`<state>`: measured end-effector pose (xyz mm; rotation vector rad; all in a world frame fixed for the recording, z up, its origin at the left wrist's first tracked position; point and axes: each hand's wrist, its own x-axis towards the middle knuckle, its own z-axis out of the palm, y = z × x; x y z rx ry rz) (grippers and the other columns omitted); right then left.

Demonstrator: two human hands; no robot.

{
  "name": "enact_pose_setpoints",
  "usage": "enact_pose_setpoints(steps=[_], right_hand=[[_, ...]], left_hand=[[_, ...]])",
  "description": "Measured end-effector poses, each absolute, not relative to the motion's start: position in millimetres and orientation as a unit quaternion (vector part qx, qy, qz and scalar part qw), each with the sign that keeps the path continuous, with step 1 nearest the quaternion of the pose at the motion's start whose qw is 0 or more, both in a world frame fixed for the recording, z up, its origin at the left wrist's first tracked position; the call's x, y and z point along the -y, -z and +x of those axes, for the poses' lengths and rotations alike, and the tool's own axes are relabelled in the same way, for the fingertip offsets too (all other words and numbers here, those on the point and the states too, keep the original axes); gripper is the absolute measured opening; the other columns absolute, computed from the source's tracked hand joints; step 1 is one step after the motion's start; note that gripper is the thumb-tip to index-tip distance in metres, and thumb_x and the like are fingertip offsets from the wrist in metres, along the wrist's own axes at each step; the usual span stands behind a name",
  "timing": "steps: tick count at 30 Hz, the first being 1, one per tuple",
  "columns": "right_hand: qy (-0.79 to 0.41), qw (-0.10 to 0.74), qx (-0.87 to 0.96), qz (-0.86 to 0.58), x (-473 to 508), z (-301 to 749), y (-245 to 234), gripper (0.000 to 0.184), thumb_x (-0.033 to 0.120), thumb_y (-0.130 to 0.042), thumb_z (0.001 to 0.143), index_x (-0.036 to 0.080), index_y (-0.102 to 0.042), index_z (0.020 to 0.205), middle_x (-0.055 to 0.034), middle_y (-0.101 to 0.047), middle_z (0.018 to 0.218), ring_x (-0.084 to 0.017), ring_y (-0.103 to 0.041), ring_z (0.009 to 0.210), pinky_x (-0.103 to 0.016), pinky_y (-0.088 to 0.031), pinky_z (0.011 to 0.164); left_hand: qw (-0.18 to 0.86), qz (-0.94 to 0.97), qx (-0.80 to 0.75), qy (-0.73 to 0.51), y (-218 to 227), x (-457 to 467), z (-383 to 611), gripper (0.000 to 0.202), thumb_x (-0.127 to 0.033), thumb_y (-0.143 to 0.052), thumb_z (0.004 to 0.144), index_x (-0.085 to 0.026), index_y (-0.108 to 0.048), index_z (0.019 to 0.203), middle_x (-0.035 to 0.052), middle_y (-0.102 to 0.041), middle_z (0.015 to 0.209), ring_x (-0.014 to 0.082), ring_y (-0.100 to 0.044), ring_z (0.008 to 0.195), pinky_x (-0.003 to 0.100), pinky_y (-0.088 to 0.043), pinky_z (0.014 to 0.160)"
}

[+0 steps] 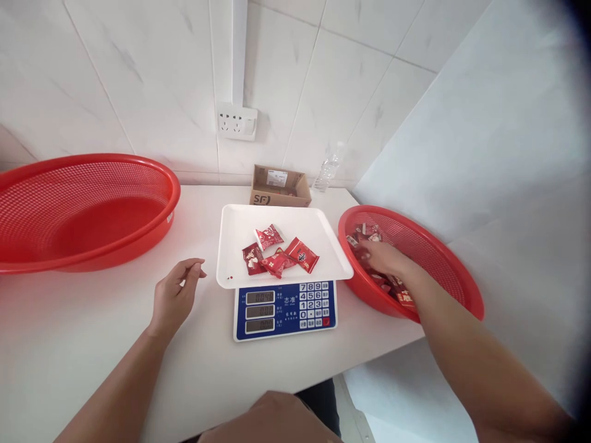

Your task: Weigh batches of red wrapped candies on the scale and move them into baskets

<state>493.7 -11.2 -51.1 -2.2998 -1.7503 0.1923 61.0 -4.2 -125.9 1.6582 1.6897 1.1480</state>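
A blue electronic scale [285, 309] stands on the white table with a white tray [240, 223] on top. Several red snack packets [279, 253] lie on the tray. My left hand [176, 296] rests on the table just left of the scale, fingers loosely curled and apart, holding nothing. My right hand [384, 258] reaches down into the red mesh basket [436, 258] on the right, fingers down among more red packets [368, 233]. Whether it grips one is hidden.
A large empty red mesh basket [83, 209] sits at the left. A small cardboard box [279, 186] and a clear plastic bottle [328, 167] stand against the tiled wall, below a wall socket [237, 122]. The table's front edge runs near my body.
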Motion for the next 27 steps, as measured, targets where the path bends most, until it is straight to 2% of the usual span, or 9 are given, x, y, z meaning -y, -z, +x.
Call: enact_pose_setpoints(steps=[2, 4, 8, 10, 12, 15, 18, 22, 27], right_hand=[[-0.043, 0.144, 0.57, -0.808, 11, 490, 36, 0.019, 0.024, -0.066, 0.07, 0.021, -0.069, 0.088, -0.0077, -0.072, 0.083, -0.026, -0.067, 0.076, -0.039, -0.051, 0.07], [-0.055, 0.221, 0.557, -0.799, 13, 475, 21, 0.033, 0.034, -0.066, 0.073, 0.022, -0.065, 0.104, -0.0068, -0.072, 0.098, -0.025, -0.067, 0.086, -0.038, -0.051, 0.074], [-0.217, 0.339, 0.614, -0.679, 12, 419, 10, 0.042, 0.038, -0.069, 0.072, 0.022, -0.063, 0.11, -0.0073, -0.07, 0.105, -0.023, -0.066, 0.091, -0.038, -0.053, 0.078], [-0.291, 0.344, 0.634, -0.628, 5, 391, 17, 0.046, 0.037, -0.069, 0.072, 0.02, -0.061, 0.114, -0.0074, -0.07, 0.104, -0.022, -0.066, 0.09, -0.038, -0.053, 0.081], [-0.305, 0.335, 0.65, -0.61, -2, 370, 25, 0.046, 0.039, -0.065, 0.077, 0.019, -0.059, 0.119, -0.0076, -0.07, 0.106, -0.02, -0.065, 0.093, -0.039, -0.052, 0.084], [-0.215, 0.318, 0.687, -0.618, -7, 359, 36, 0.046, 0.04, -0.056, 0.085, 0.02, -0.056, 0.127, -0.0114, -0.061, 0.127, -0.023, -0.058, 0.113, -0.043, -0.048, 0.095], [-0.152, 0.29, 0.692, -0.643, 2, 360, 42, 0.048, 0.039, -0.051, 0.088, 0.02, -0.052, 0.132, -0.0128, -0.051, 0.14, -0.025, -0.046, 0.13, -0.048, -0.036, 0.108], [-0.216, 0.258, 0.675, -0.657, 20, 353, 49, 0.05, 0.041, -0.045, 0.091, 0.02, -0.051, 0.135, -0.0112, -0.052, 0.141, -0.024, -0.046, 0.131, -0.047, -0.033, 0.111], [-0.226, 0.32, 0.668, -0.632, 31, 344, 46, 0.047, 0.044, -0.047, 0.09, 0.027, -0.053, 0.133, -0.0064, -0.054, 0.139, -0.023, -0.049, 0.128, -0.045, -0.037, 0.108]], left_hand=[[0.251, 0.61, -0.618, -0.427, 126, 4, 61, 0.034, -0.051, -0.045, 0.083, -0.025, -0.063, 0.095, 0.0004, -0.069, 0.076, 0.0173, -0.065, 0.077, 0.027, -0.048, 0.065], [0.25, 0.613, -0.614, -0.43, 125, 3, 62, 0.033, -0.05, -0.046, 0.083, -0.024, -0.063, 0.094, 0.0002, -0.069, 0.074, 0.0171, -0.065, 0.076, 0.027, -0.049, 0.067], [0.245, 0.619, -0.61, -0.43, 123, 4, 63, 0.033, -0.049, -0.045, 0.082, -0.024, -0.063, 0.093, 0.0003, -0.069, 0.073, 0.017, -0.066, 0.074, 0.027, -0.05, 0.067], [0.243, 0.621, -0.607, -0.432, 122, 3, 63, 0.033, -0.05, -0.045, 0.082, -0.024, -0.063, 0.092, 0.0005, -0.069, 0.074, 0.0173, -0.066, 0.074, 0.028, -0.051, 0.068], [0.242, 0.619, -0.607, -0.435, 122, 3, 62, 0.034, -0.05, -0.045, 0.082, -0.024, -0.063, 0.092, 0.0008, -0.069, 0.073, 0.0176, -0.067, 0.075, 0.028, -0.051, 0.068], [0.242, 0.613, -0.613, -0.436, 123, 1, 59, 0.035, -0.051, -0.044, 0.082, -0.024, -0.063, 0.092, 0.0012, -0.07, 0.074, 0.018, -0.067, 0.075, 0.028, -0.051, 0.067], [0.243, 0.613, -0.608, -0.442, 123, 1, 59, 0.034, -0.05, -0.045, 0.082, -0.024, -0.063, 0.092, 0.0008, -0.07, 0.073, 0.0177, -0.067, 0.075, 0.028, -0.051, 0.069], [0.248, 0.622, -0.601, -0.436, 121, 3, 61, 0.033, -0.05, -0.045, 0.082, -0.024, -0.064, 0.091, 0.0007, -0.07, 0.072, 0.017, -0.066, 0.072, 0.026, -0.05, 0.063], [0.241, 0.627, -0.598, -0.438, 122, 4, 61, 0.032, -0.049, -0.046, 0.082, -0.024, -0.064, 0.091, 0.0002, -0.069, 0.072, 0.0162, -0.065, 0.069, 0.026, -0.05, 0.064]])
